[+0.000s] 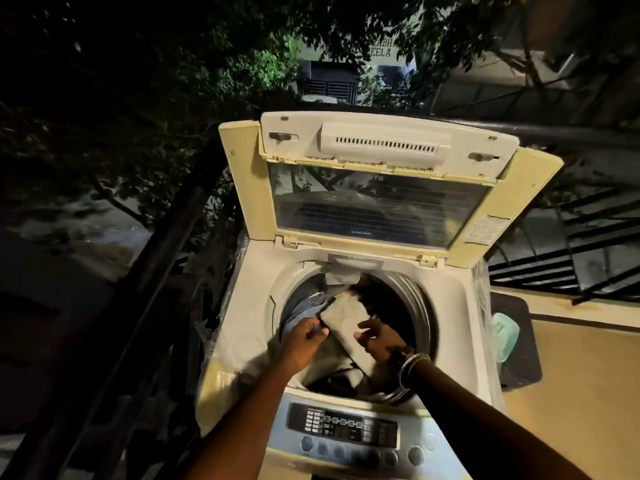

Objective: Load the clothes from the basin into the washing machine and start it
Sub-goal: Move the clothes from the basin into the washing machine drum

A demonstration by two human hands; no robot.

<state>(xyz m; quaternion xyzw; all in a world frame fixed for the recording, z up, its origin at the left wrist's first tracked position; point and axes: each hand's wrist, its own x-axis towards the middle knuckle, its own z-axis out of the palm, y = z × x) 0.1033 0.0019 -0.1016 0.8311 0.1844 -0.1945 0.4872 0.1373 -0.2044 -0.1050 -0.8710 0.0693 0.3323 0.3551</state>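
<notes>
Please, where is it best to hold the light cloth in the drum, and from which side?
Probably its upper left corner, near the left hand. The light cloth lies tilted over the darker clothes, and that edge looks raised and free. Come from above, through the open top of the washing machine.

Pale clothes (349, 323) heaped inside open drum of top-loading washing machine (249, 296)

1. You work at night: light from near your head brightens the washing machine (349, 299), leaving the trees (138, 98) almost black.
2. Your left hand (304, 341) casts a shadow leftward.
3. The lid (374, 199) glass reflects.
4. Edges bend; both hands blur slightly.
</notes>
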